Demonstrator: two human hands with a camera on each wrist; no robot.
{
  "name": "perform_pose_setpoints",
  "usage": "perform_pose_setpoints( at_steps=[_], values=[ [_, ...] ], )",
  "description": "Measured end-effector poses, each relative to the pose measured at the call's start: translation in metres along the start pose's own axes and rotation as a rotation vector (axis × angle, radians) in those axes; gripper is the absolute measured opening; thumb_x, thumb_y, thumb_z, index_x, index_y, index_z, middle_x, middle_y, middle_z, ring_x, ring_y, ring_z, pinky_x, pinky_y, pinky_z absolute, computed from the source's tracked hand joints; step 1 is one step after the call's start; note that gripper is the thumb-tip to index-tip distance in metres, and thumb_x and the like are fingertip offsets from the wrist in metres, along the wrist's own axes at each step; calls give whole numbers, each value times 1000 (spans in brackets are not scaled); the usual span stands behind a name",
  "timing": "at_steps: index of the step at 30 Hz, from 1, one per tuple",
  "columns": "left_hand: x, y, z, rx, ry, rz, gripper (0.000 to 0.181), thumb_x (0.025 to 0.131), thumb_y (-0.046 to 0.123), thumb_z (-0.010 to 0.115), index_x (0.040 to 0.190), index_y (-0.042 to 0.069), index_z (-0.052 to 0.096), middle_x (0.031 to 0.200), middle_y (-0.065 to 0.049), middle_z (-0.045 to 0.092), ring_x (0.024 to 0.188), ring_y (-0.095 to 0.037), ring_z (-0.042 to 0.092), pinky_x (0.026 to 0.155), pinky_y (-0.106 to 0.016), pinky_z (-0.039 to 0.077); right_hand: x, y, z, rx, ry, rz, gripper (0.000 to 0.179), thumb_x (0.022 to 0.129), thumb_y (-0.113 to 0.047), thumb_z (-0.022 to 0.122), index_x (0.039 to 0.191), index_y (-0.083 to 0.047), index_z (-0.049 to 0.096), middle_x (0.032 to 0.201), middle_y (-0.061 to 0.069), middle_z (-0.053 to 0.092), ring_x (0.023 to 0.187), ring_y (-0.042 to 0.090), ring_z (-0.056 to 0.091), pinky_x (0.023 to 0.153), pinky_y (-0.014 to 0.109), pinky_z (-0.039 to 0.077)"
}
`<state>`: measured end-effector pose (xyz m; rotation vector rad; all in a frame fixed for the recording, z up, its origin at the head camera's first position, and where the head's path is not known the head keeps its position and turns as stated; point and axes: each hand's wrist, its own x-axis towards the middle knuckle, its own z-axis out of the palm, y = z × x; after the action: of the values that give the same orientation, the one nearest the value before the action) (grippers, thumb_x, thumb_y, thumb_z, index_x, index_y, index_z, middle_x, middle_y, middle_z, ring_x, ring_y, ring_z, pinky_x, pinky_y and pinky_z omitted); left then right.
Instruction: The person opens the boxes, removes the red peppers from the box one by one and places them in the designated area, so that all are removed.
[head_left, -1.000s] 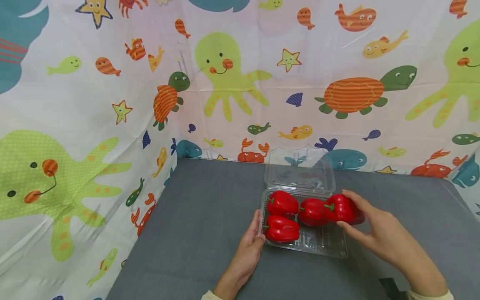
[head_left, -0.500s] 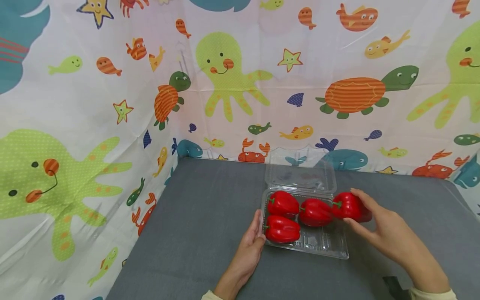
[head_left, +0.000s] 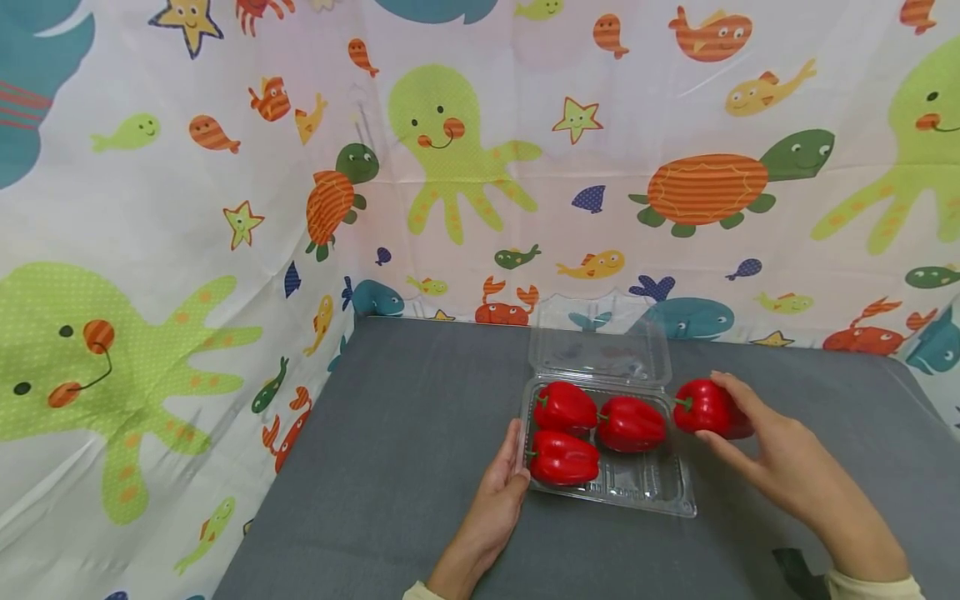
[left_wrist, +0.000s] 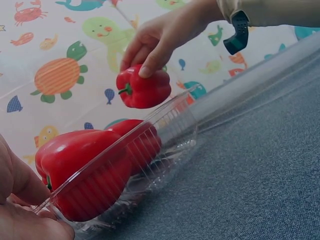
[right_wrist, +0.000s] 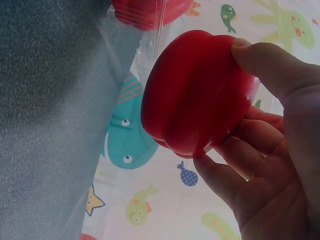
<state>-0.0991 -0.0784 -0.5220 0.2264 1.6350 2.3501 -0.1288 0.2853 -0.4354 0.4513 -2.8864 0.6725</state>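
A clear plastic clamshell box [head_left: 652,497] lies on the grey cloth with three red bell peppers in it: one at the back left [head_left: 566,407], one at the front left [head_left: 564,459] and one at the back middle [head_left: 632,424]. My left hand [head_left: 495,492] grips the box's left rim between thumb and fingers. Just past the right rim, my right hand [head_left: 783,467] holds another red bell pepper [right_wrist: 195,95], thumb on one side and fingertips on the other. In the left wrist view this held pepper [left_wrist: 143,87] hangs above the box wall, its green stem toward the box.
The box's clear lid [head_left: 600,350] stands folded open at the back. A white curtain [head_left: 465,275] printed with sea animals rises behind and to the left of the grey cloth-covered table [head_left: 420,400]. A dark band [left_wrist: 237,32] sits at the right sleeve.
My right hand has moved to the right with its bell pepper, from over the box's right part to beyond its right rim. The left hand and the box stay in place.
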Motion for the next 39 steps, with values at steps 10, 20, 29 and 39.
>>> perform_pose_setpoints(
  at_steps=[10, 20, 29, 39],
  values=[
    [0, -1, 0, 0, 3, -2, 72, 106, -8, 32, 170, 9, 3, 179, -5, 0, 163, -22, -1, 128, -33, 10, 3, 5, 1, -19, 3, 4, 98, 83, -28, 92, 161, -9, 35, 131, 35, 62, 102, 53, 67, 71, 58, 64],
    [1, 0, 1, 4, 10, -20, 72, 106, -7, 32, 171, 10, 3, 179, -3, 2, 163, -22, 0, 129, -35, 11, 6, 11, 3, -53, 39, -26, 98, 80, -23, 94, 158, -8, 37, 133, 34, 61, 102, 54, 68, 72, 61, 63],
    [1, 2, 2, 2, 6, -7, 71, 107, -7, 30, 171, 10, 3, 179, -4, 0, 163, -22, -1, 130, -38, 7, 7, 15, 7, -67, 39, -37, 96, 79, -21, 94, 156, -7, 39, 135, 34, 59, 105, 56, 67, 75, 64, 62],
    [1, 1, 0, 2, 17, -15, 72, 106, -7, 32, 170, 9, 3, 179, -5, 1, 163, -23, -1, 129, -37, 8, 10, 21, 10, -70, 11, -26, 92, 81, -21, 93, 154, -5, 40, 137, 34, 57, 107, 57, 65, 77, 65, 61]
  ],
)
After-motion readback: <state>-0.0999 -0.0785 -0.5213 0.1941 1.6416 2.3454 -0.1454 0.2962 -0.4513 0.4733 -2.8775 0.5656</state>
